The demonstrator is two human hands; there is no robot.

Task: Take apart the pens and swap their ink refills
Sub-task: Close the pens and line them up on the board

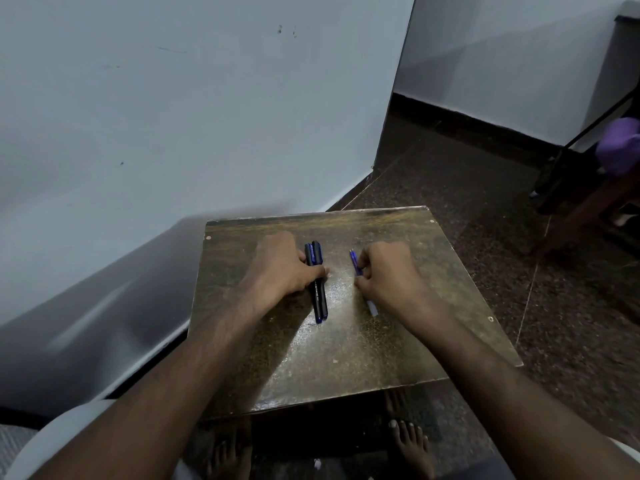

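Left hand (282,265) pins two black-and-blue plastic pens (317,282) on worn brown tabletop (346,358). Right hand (388,275) pinches thin blue-and-white refills (358,268): light, bendy; likely best gripped mid-shaft.

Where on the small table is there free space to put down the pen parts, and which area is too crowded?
The table is bare on its near half, below the two black pens and both wrists. The far strip behind the hands is also free. The middle is crowded: left hand on the pens, right hand on a purple refill, with only a narrow gap between.
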